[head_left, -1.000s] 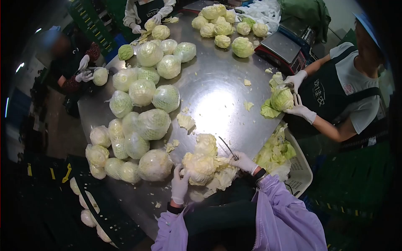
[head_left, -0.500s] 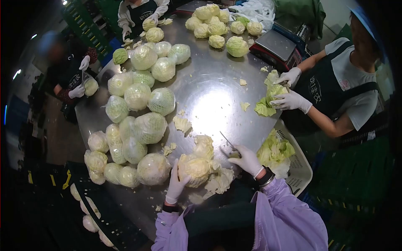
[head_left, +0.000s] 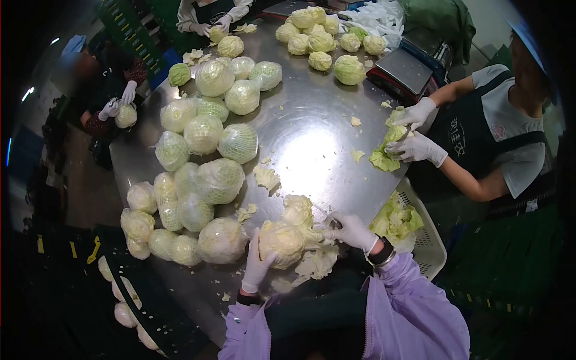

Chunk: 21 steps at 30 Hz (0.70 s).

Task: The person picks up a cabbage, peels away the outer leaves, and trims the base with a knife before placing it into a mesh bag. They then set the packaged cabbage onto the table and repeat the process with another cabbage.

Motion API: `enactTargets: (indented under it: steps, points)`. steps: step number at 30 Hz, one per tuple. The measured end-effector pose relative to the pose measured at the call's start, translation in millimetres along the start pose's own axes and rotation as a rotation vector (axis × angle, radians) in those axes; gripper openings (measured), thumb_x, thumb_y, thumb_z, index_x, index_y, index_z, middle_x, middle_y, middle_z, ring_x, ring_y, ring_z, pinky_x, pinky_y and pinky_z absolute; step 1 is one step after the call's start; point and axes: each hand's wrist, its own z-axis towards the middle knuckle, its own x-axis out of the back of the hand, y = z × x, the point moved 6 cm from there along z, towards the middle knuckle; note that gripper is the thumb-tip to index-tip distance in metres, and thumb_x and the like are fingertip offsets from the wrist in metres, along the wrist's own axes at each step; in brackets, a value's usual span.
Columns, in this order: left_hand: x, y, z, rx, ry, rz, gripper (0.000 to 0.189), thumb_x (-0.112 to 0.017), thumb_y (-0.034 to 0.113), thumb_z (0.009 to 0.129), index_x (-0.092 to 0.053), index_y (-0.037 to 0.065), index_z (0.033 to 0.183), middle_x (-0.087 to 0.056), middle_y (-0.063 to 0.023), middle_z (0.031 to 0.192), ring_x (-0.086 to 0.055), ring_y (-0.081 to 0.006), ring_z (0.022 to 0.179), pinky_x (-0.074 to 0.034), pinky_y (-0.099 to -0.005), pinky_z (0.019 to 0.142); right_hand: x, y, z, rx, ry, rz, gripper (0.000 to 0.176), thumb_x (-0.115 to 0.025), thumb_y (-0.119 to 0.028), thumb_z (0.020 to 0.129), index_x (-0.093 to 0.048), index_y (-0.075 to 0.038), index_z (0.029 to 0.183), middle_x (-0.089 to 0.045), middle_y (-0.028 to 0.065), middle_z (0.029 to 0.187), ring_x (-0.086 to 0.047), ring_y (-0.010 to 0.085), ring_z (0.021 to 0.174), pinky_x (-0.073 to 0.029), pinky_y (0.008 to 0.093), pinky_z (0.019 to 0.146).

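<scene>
In the head view, my left hand (head_left: 258,261), in a white glove, is wrapped round the left side of a pale cabbage (head_left: 282,245). Loose outer leaves (head_left: 317,261) lie beside the cabbage on its right and below it. My right hand (head_left: 355,232), also gloved, is closed on a knife (head_left: 324,215) just right of the cabbage. Its blade is blurred and shows only faintly, and the handle is hidden in my fingers. A torn leaf (head_left: 266,178) lies on the metal table beyond the cabbage.
Wrapped cabbages (head_left: 221,180) crowd the steel table (head_left: 312,120) on the left, with bare cabbages (head_left: 321,41) at the back. A scale (head_left: 403,71) stands back right. A white basket (head_left: 431,245) of leaves sits by my right arm. Co-workers handle cabbages around the table.
My right hand has turned, and the knife blade, plainly visible before, is now blurred near the leaves by the cabbage. My left hand stays on the cabbage. The view has shifted slightly.
</scene>
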Motion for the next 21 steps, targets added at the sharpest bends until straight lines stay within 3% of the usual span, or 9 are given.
enactTargets:
  steps: [1, 5, 7, 10, 13, 15, 18, 20, 21]
  points:
    - [-1, 1, 1, -0.002, -0.001, -0.003, 0.089, -0.072, 0.025, 0.077, -0.022, 0.0, 0.147, -0.038, -0.0211, 0.138, -0.039, -0.0322, 0.127, -0.031, -0.0399, 0.108, 18, -3, -5, 0.031, 0.348, -0.261, 0.03, -0.071, -0.021, 0.084, -0.06, 0.001, 0.102, -0.065, 0.0011, 0.08, -0.062, 0.0109, 0.067, -0.049, 0.0226, 0.057]
    - [-7, 4, -2, -0.009, 0.016, 0.087, 0.088, -0.072, 0.025, 0.078, -0.023, 0.0, 0.147, -0.038, -0.0195, 0.139, -0.038, -0.0308, 0.128, -0.032, -0.039, 0.108, -51, -4, 6, -0.008, 0.184, 0.399, 0.036, -0.068, -0.016, 0.085, -0.058, -0.002, 0.117, -0.064, 0.0104, 0.099, -0.063, 0.0149, 0.065, -0.051, 0.0276, 0.054]
    - [-7, 6, -4, -0.023, 0.036, 0.096, 0.086, -0.072, 0.025, 0.078, -0.025, 0.0, 0.146, -0.038, -0.0185, 0.14, -0.038, -0.0302, 0.128, -0.032, -0.0384, 0.108, -63, 28, 29, 0.172, 0.274, 0.221, 0.033, -0.065, -0.015, 0.086, -0.057, -0.002, 0.116, -0.065, 0.0077, 0.092, -0.06, 0.0118, 0.058, -0.049, 0.0263, 0.05]
    - [0, -7, -9, 0.089, 0.113, -0.234, 0.082, -0.071, 0.029, 0.079, -0.028, 0.0, 0.144, -0.039, -0.016, 0.139, -0.04, -0.0274, 0.128, -0.033, -0.0374, 0.108, -41, 69, 32, -0.196, 0.404, 0.196, 0.027, -0.065, -0.016, 0.086, -0.059, -0.002, 0.108, -0.064, 0.0059, 0.077, -0.06, 0.0105, 0.062, -0.05, 0.026, 0.058]
    - [3, -23, -5, 0.169, 0.085, -0.635, 0.08, -0.069, 0.034, 0.08, -0.029, 0.0, 0.142, -0.038, -0.0144, 0.14, -0.041, -0.0249, 0.127, -0.035, -0.0369, 0.107, -45, 93, 40, 0.056, 0.286, 0.116, 0.032, -0.066, -0.019, 0.086, -0.057, -0.002, 0.112, -0.062, 0.0056, 0.075, -0.06, 0.0092, 0.064, -0.05, 0.0249, 0.06]
    - [1, -19, -2, 0.137, -0.002, -0.631, 0.093, -0.069, 0.051, 0.076, -0.028, 0.003, 0.144, -0.038, -0.0138, 0.141, -0.041, -0.0257, 0.128, -0.035, -0.0403, 0.107, -47, 86, 37, -0.057, 0.256, 0.237, 0.038, -0.069, -0.022, 0.086, -0.056, -0.003, 0.116, -0.062, 0.0052, 0.078, -0.059, 0.0085, 0.064, -0.05, 0.0252, 0.059]
    - [-3, -23, -13, 0.157, 0.118, -0.634, 0.082, -0.067, 0.036, 0.081, -0.026, 0.0, 0.142, -0.037, -0.0148, 0.139, -0.039, -0.0248, 0.128, -0.035, -0.0376, 0.106, -61, 70, 40, -0.2, 0.194, 0.311, 0.042, -0.069, -0.027, 0.086, -0.058, -0.003, 0.117, -0.064, 0.0086, 0.087, -0.063, 0.0138, 0.074, -0.051, 0.028, 0.069]
    - [-14, -26, -21, 0.118, 0.152, -0.555, 0.084, -0.068, 0.037, 0.082, -0.023, 0.0, 0.142, -0.035, -0.0147, 0.14, -0.038, -0.0248, 0.129, -0.034, -0.0376, 0.107, -66, 39, 36, 0.264, 0.43, -0.075, 0.042, -0.067, -0.031, 0.087, -0.06, -0.001, 0.116, -0.066, 0.0118, 0.098, -0.064, 0.0198, 0.085, -0.05, 0.0319, 0.078]
    - [-17, -28, -24, 0.077, 0.19, -0.484, 0.087, -0.068, 0.038, 0.082, -0.02, 0.0, 0.143, -0.034, -0.0146, 0.141, -0.037, -0.0248, 0.129, -0.033, -0.0376, 0.108, -62, 31, 33, 0.262, 0.436, -0.073, 0.042, -0.067, -0.031, 0.087, -0.06, -0.001, 0.116, -0.066, 0.0118, 0.098, -0.064, 0.0198, 0.085, -0.05, 0.0319, 0.078]
